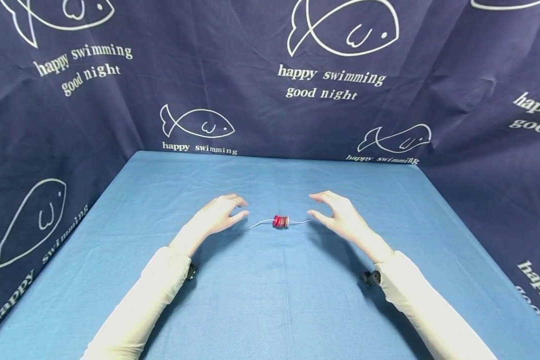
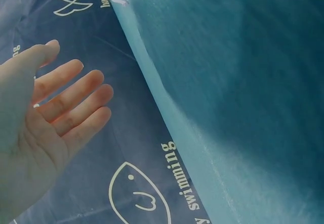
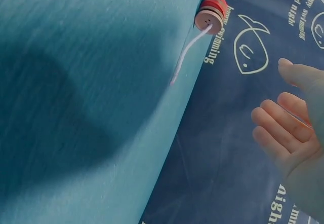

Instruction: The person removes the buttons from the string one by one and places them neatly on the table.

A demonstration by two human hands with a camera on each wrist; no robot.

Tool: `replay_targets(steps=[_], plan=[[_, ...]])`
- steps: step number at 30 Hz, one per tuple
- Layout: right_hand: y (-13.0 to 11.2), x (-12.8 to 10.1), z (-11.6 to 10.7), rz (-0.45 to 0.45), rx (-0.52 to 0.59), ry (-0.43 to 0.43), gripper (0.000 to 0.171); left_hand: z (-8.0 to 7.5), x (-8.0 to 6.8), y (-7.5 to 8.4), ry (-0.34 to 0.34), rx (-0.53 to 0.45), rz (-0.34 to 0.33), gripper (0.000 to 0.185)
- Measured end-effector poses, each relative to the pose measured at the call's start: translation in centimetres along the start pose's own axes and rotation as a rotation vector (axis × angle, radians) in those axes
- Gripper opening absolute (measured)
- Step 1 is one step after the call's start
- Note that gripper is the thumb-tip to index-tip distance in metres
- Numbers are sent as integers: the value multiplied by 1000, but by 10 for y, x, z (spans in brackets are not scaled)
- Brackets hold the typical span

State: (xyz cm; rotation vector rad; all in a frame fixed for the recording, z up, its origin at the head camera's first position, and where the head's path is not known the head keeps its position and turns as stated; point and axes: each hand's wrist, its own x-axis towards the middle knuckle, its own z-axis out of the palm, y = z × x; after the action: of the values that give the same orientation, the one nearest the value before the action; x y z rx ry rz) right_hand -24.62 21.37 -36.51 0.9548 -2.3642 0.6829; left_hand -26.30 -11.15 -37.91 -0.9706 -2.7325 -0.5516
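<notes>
— Backdrop first: what encloses the work area?

— Dark navy curtain (image 1: 261,60) on three sides, printed with white fish outlines and the words "happy swimming good night". It hangs down to the table edges.

— Surface?

— Table covered by a blue cloth (image 1: 270,300), faintly creased, lit from above; both arms cast shadows on it.

— Arms and hands?

— Both forearms wear white sleeves, each with a dark wrist unit. Left hand (image 1: 218,215) and right hand (image 1: 337,212) hover just above the cloth, palms facing each other, fingers spread and lightly bent. Grip on both sides is wide and holds nothing. The wrist views confirm this: fingers (image 2: 71,100) extended and apart on the left, fingers (image 3: 278,127) likewise on the right.

— The item between them?

— Stack of red buttons (image 1: 280,221) threaded on a white string (image 1: 258,224), lying on its side near the table's centre. Its long axis runs left to right, one string end trailing toward each hand. Neither hand touches it; the right thumb tip is just beside the string's end.
</notes>
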Motion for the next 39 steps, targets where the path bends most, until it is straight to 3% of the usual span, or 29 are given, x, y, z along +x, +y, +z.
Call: replay_targets(steps=[14, 39], plan=[[-5, 4, 15, 13, 21, -61, 39, 3, 4, 3, -10, 37, 18, 24], [-7, 11, 32, -7, 95, -111, 34, 7, 19, 8, -81, 18, 48, 19]])
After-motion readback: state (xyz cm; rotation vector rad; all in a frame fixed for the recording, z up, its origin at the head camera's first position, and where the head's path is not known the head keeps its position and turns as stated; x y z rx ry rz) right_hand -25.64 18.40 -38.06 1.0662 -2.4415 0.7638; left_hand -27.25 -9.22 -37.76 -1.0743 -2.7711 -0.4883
